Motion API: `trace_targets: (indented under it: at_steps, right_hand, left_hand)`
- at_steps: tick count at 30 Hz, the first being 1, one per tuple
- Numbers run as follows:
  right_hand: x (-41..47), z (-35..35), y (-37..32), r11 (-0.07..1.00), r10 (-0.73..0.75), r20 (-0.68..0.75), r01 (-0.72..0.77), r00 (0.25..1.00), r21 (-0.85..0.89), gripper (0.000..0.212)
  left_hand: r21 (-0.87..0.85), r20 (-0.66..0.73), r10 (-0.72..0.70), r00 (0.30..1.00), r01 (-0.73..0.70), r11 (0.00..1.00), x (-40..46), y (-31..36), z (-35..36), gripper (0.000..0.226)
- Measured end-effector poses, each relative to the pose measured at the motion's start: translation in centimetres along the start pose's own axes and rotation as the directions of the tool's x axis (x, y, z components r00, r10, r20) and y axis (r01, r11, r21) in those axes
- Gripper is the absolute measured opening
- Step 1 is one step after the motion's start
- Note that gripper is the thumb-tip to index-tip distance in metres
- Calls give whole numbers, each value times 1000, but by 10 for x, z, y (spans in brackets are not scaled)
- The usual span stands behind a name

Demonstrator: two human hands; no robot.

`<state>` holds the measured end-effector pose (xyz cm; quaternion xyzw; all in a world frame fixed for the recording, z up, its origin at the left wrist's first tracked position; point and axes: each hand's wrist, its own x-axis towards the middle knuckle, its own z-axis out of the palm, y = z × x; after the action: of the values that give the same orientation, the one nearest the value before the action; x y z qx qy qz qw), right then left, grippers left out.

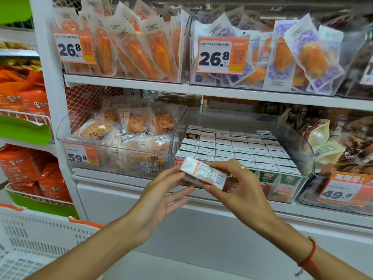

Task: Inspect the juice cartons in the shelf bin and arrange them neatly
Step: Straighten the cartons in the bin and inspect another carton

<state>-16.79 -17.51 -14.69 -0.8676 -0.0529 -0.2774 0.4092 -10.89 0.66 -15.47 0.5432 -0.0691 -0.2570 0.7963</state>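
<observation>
A clear plastic shelf bin [302,146] holds several small juice cartons [242,150] packed upright in rows, white tops showing. One juice carton [203,173] lies on its side in front of the bin's left front corner, barcode face up. My right hand [236,184] grips its right end with thumb and curled fingers. My left hand [163,190] supports the carton's left end from below, its other fingers spread loosely.
A bin of snack packets [121,138] stands to the left and a bin of brown pouches [333,138] to the right. Orange price tags [222,54] hang on bin fronts. A white perforated basket [34,239] sits at lower left.
</observation>
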Motion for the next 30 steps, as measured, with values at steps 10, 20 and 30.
trace_targets:
  at_steps: [10, 20, 30]
  right_hand:
    - [-4, 0, 5, 766, -486, 111, 483, 867, -424, 42]
    - [10, -12, 9, 720, -503, 140, 503, 853, -478, 39]
    - [67, -45, 76, 774, 76, 237, 93, 969, -627, 45]
  left_hand:
    - [-182, -11, -156, 988, 152, 972, -1, 4, 1, 59]
    - [-137, 35, -151, 988, 154, 978, 6, 21, -3, 64]
    - [779, 317, 652, 689, -581, 235, 90, 72, 38, 46]
